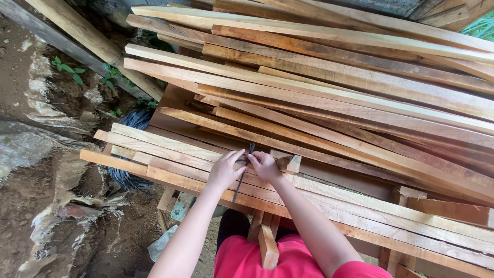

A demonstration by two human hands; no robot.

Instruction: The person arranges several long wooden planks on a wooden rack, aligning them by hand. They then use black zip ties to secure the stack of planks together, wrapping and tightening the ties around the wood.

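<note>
A thin dark strap runs across the near planks of the stack, stretched from about 12 o'clock down to 6 o'clock between the person's two hands. The left hand lies on the planks at the strap's 9 o'clock side, fingers curled and pinching its upper part. The right hand sits just at the strap's 3 o'clock side, fingers closed on the same upper end, so both hands meet near the strap's top. A small wooden block rests on the planks just beside the right hand, at its 3 o'clock. Beyond the hands, toward 12 and 1 o'clock, a big heap of long pale boards lies at a slant, piled several deep. At 9 o'clock of the stack, a bundle of dark cord shows beneath the plank ends, over bare earth. The person wears a red shirt.
</note>
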